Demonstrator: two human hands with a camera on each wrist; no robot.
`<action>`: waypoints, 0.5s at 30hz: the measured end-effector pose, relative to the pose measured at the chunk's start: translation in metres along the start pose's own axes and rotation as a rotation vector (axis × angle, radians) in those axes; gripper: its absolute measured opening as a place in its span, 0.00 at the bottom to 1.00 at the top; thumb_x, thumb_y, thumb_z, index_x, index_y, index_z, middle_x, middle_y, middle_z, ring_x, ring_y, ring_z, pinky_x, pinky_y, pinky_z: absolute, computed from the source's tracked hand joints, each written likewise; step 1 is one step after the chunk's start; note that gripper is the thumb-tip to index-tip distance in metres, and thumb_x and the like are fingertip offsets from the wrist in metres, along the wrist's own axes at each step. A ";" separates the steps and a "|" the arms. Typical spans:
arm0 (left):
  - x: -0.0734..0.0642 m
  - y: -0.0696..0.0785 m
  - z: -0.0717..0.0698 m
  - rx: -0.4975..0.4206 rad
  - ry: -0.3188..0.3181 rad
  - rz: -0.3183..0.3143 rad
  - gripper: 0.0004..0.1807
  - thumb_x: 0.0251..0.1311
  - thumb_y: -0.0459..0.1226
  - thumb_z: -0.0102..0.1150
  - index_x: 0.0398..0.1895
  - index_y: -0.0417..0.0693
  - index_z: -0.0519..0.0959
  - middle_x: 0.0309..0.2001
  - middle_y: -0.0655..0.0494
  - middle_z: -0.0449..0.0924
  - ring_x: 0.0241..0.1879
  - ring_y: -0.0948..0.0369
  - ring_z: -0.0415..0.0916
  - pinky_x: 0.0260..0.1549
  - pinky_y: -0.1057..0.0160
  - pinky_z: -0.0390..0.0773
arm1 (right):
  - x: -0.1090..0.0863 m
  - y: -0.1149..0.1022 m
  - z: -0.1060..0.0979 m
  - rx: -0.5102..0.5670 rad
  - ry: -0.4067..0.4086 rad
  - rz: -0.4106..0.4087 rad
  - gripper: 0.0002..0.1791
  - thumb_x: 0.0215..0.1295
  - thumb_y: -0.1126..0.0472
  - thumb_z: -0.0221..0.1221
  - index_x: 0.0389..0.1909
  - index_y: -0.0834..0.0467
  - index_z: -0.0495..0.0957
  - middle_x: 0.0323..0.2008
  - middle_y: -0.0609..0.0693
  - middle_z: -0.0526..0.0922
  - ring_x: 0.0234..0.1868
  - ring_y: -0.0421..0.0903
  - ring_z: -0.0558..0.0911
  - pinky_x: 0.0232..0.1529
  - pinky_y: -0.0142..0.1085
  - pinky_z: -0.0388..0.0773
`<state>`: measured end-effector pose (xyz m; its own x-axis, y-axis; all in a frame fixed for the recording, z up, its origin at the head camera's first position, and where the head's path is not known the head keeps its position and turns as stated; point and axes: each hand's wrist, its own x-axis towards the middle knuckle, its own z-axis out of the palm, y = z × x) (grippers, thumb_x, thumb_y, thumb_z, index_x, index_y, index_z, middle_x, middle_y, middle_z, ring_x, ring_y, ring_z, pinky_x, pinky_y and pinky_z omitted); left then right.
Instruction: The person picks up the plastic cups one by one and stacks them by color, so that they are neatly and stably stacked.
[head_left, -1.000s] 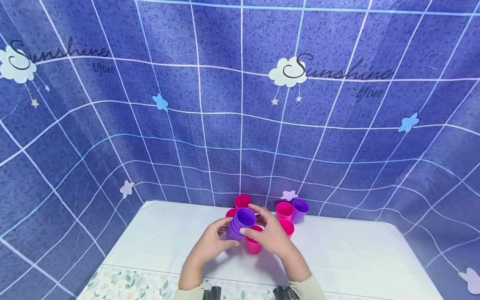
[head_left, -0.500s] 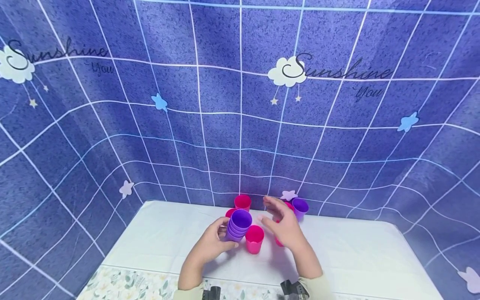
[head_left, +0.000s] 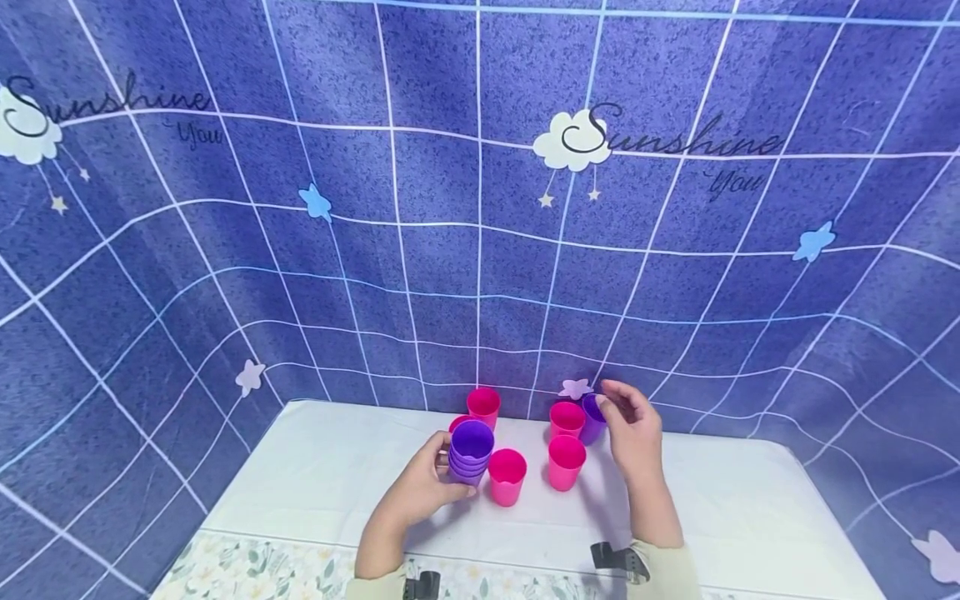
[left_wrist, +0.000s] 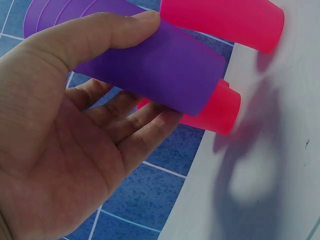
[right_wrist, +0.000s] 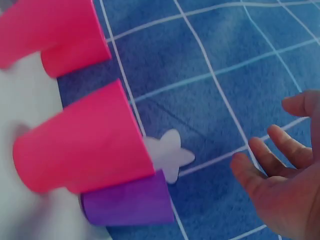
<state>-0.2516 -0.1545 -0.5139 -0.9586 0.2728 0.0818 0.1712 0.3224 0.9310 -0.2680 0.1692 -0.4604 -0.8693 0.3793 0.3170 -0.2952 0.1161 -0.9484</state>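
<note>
Where the head view shows the left hand point(head_left: 420, 485): it grips a purple stack point(head_left: 468, 468) of nested cups, mouth up, just beside the front pink cup point(head_left: 507, 482).
Right hand, head view: the right hand point(head_left: 636, 435) is by the lone purple cup point(head_left: 591, 429) and overlaps its rim from this angle.
Pink cups, head view: the left rear pink cup point(head_left: 485, 407) and a half-hidden pink cup point(head_left: 459, 422) stand behind the purple stack; on the other side, the right front pink cup point(head_left: 566, 467) stands before the right rear pink cup point(head_left: 564, 420), which is just beside the lone purple cup.
Surface, head view: the white surface point(head_left: 712, 500) carries the upright cups before a blue gridded backdrop point(head_left: 450, 258); a floral cloth point(head_left: 255, 567) covers the near edge.
Left grip, left wrist view: the thumb point(left_wrist: 102, 34) lies along one side of the purple stack and the fingers point(left_wrist: 150, 135) against another, parted only as wide as the stack; its base looks raised off the surface.
Right reach, right wrist view: the fingers point(right_wrist: 275, 162) are spread, loosely bent and holding nothing, apart from the lone purple cup.
Pale star, right wrist view: the pale star point(right_wrist: 174, 154) on the backdrop shows beyond the cups.
</note>
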 end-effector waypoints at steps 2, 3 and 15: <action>0.000 0.000 0.000 0.000 0.002 -0.004 0.39 0.45 0.31 0.81 0.62 0.47 0.73 0.56 0.45 0.81 0.55 0.52 0.83 0.62 0.43 0.80 | 0.003 0.004 -0.004 -0.025 0.031 0.015 0.16 0.70 0.69 0.63 0.57 0.68 0.83 0.41 0.28 0.85 0.45 0.24 0.83 0.50 0.15 0.78; -0.001 -0.001 0.000 -0.001 0.002 -0.003 0.39 0.45 0.31 0.81 0.62 0.47 0.73 0.56 0.45 0.81 0.55 0.52 0.83 0.62 0.44 0.80 | 0.004 0.006 -0.005 -0.038 0.043 0.022 0.16 0.70 0.69 0.63 0.56 0.68 0.83 0.43 0.34 0.87 0.44 0.23 0.83 0.48 0.15 0.79; -0.002 0.002 0.000 -0.031 0.006 -0.013 0.39 0.45 0.29 0.81 0.62 0.46 0.72 0.56 0.45 0.79 0.54 0.52 0.82 0.61 0.46 0.80 | 0.011 0.037 -0.016 -0.365 -0.080 0.107 0.20 0.71 0.67 0.61 0.62 0.67 0.80 0.65 0.68 0.78 0.67 0.58 0.78 0.54 0.20 0.78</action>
<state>-0.2493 -0.1544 -0.5126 -0.9621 0.2632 0.0712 0.1512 0.2978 0.9426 -0.2823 0.1930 -0.4923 -0.9197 0.3361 0.2028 -0.0537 0.4040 -0.9132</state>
